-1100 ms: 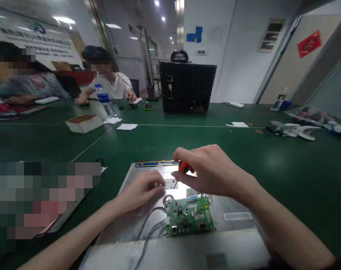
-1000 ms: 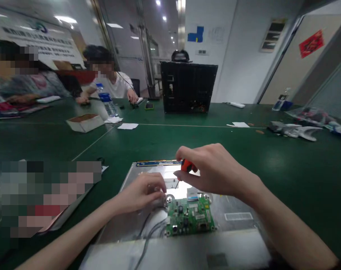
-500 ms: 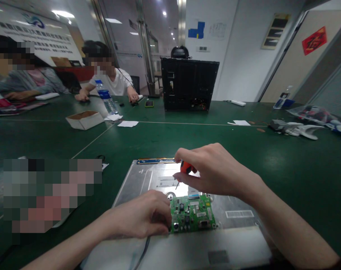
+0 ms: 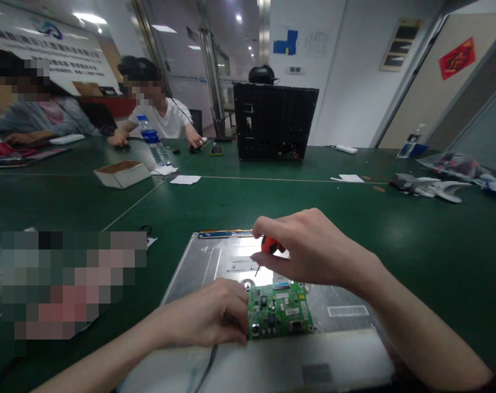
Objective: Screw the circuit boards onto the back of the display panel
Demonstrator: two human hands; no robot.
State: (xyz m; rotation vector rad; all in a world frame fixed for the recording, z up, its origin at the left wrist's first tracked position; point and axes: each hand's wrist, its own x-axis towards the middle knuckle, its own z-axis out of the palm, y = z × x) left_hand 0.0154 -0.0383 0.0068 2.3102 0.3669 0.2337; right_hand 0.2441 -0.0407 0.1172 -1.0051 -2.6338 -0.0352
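A screwdriver [image 4: 269, 245] with an orange-red and black handle is pinched in my right hand [image 4: 309, 245]. Its thin shaft slants down and left, the tip above the far left corner of a green circuit board [image 4: 278, 310]. That board lies on the metal back of a flat display panel [image 4: 196, 267]. At the board's left edge my left hand [image 4: 215, 312] is closed, its fingertips curled and hidden; I cannot make out what they grip. A dark cable [image 4: 209, 368] runs from under this hand toward me over the panel's pale near part.
On the green table [image 4: 415, 245], a black monitor housing [image 4: 276, 123] stands upright at the back. A white box [image 4: 123, 174] and a water bottle [image 4: 153, 143] are at the back left. Two people sit beyond them. Plastic parts [image 4: 431, 186] lie at the right.
Both hands, the screwdriver and the board keep nearly the same places. The view has shifted very slightly.
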